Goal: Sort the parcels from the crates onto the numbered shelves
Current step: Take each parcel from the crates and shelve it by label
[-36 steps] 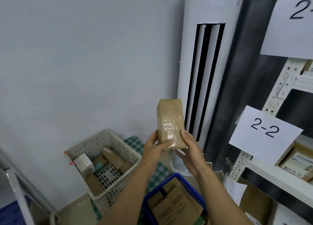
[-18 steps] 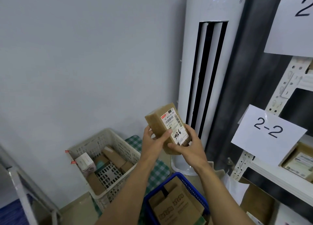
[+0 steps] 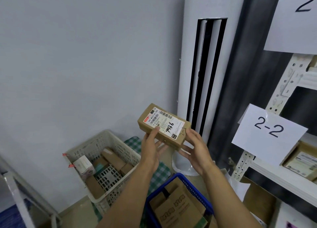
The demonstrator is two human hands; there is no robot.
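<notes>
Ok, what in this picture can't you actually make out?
Head view:
Brown cardboard parcel: printed lines on its white label are too small to read.
Upper white paper sign: cut off by the right edge after "2".
Blue plastic crate: forearms and the bottom edge hide part of its contents.
Brown box on the shelf: partly behind the white 2-2 sign.

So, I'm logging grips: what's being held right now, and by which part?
A parcel, label up. The left hand pinches its near edge and the right hand its right end, fingers underneath.
</notes>
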